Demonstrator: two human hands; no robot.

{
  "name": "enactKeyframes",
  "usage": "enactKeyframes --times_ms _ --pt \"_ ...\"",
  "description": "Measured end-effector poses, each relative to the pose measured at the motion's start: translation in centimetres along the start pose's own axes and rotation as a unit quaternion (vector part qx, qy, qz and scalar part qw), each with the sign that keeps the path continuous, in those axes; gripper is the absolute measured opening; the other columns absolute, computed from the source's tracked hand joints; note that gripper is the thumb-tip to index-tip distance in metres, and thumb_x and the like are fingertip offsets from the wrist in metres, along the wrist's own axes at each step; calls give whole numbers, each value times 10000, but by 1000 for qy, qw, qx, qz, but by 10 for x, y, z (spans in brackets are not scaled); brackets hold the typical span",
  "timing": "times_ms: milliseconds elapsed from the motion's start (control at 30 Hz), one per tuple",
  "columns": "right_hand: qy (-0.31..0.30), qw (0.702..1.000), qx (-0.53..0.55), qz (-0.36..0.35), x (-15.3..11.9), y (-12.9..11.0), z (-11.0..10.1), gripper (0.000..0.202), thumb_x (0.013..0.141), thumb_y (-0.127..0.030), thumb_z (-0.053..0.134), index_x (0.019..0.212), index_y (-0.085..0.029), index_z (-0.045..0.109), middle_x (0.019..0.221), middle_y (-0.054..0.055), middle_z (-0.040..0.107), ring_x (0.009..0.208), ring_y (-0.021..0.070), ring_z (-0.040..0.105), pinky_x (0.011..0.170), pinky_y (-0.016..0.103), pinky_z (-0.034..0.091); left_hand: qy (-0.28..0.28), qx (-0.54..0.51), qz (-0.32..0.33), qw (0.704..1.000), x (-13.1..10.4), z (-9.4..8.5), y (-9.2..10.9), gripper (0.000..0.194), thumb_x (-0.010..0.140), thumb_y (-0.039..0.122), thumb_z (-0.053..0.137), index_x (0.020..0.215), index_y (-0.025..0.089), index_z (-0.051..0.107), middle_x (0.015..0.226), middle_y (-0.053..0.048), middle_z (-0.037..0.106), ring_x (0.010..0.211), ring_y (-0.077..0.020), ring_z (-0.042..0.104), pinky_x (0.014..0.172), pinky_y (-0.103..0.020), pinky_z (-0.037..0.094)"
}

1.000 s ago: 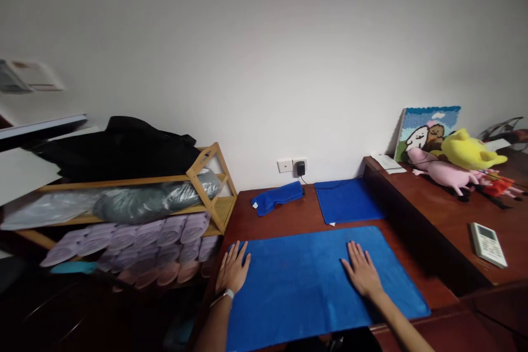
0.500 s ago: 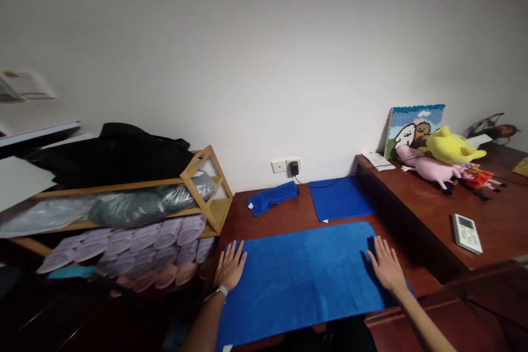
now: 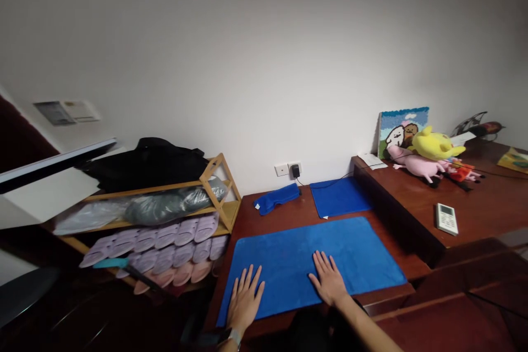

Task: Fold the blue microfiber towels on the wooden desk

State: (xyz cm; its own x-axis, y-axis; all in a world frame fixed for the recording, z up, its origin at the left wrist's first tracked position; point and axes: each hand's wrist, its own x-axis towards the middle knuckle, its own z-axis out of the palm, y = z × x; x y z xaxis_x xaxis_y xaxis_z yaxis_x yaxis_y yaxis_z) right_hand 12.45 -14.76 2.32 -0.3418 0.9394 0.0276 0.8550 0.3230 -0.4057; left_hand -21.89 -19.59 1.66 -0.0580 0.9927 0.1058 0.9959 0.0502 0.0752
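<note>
A blue towel [image 3: 289,256] lies spread out on the brown wooden desk [image 3: 297,323], its surface nearly smooth. My left hand [image 3: 245,298] rests on the towel's near left part, palm down with fingers spread. Toward the near middle of the towel, my right hand [image 3: 329,279] lies flat as well, fingers a little apart. Neither hand grips anything. Behind the towel are a darker blue folded cloth [image 3: 278,199] at the left and a flat dark blue cloth [image 3: 340,198] at the right, both apart from my hands.
Left stands a wooden rack [image 3: 231,219] with lilac slippers [image 3: 169,236] and a black bag [image 3: 148,165]. A wall socket [image 3: 282,169] holds a plugged-in adapter [image 3: 295,171]. On the raised right surface are plush toys [image 3: 435,144], a picture [image 3: 402,124] and a white remote [image 3: 446,219].
My right hand has moved left and inward from the towel's right edge. My left hand has slid toward me and slightly right. The view has shifted a little to the left.
</note>
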Motion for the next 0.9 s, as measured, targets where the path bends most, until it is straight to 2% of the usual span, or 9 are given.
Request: enactKeyframes --times_ms 100,300,400,500,667,767,900 --pt "25 998 -27 46 -16 51 -9 797 1024 -686 215 1639 -184 294 1702 84 282 1588 268 223 1299 525 151 12 -7 3 1000 2 -3 1 580 1056 521 362 1610 353 349 1706 -25 328 1578 -276 294 1279 -555 248" --pt "78 979 -99 159 -55 187 -35 838 972 -661 150 1603 -175 411 1672 112 375 1573 321 266 1265 576 200 5 -12 -7 1000 0 -7 3 574 1050 500 382 1607 362 358 1708 -12 315 1581 -278 282 1283 -551 241" --pt "76 976 -117 166 -71 228 -47 834 946 -616 146 1558 -166 489 1662 133 394 1562 352 288 1241 595 246 0 -20 -11 1000 -1 -10 3 573 1053 498 377 1608 359 358 1707 -10 322 1586 -272 266 1289 -544 229" --pt "76 979 -119 146 -80 237 -54 802 922 -613 205 1536 -207 523 1654 127 413 1549 373 313 1228 613 261 4 -27 -10 1000 -3 -11 4 566 1052 500 384 1603 372 366 1706 -5 330 1586 -273 270 1288 -545 233" --pt "82 977 -113 164 -80 228 -57 812 909 -657 229 1579 -259 457 1653 114 419 1532 390 341 1221 654 254 14 -32 -5 999 -5 -9 5 559 1054 502 386 1600 384 366 1703 -2 338 1581 -277 285 1283 -551 245" --pt "89 969 -125 196 -59 225 -59 812 937 -604 185 1587 -193 442 1666 126 391 1551 364 311 1246 615 232 10 -28 -7 1000 -5 -8 3 559 1057 500 381 1603 384 356 1705 2 332 1581 -275 285 1283 -549 248" --pt "93 967 -141 191 -3 218 -67 803 967 -551 162 1620 -129 363 1701 102 317 1579 316 250 1276 545 199 7 -20 -3 1000 -5 -5 -1 560 1058 504 374 1607 394 341 1703 10 338 1578 -274 293 1280 -544 264"
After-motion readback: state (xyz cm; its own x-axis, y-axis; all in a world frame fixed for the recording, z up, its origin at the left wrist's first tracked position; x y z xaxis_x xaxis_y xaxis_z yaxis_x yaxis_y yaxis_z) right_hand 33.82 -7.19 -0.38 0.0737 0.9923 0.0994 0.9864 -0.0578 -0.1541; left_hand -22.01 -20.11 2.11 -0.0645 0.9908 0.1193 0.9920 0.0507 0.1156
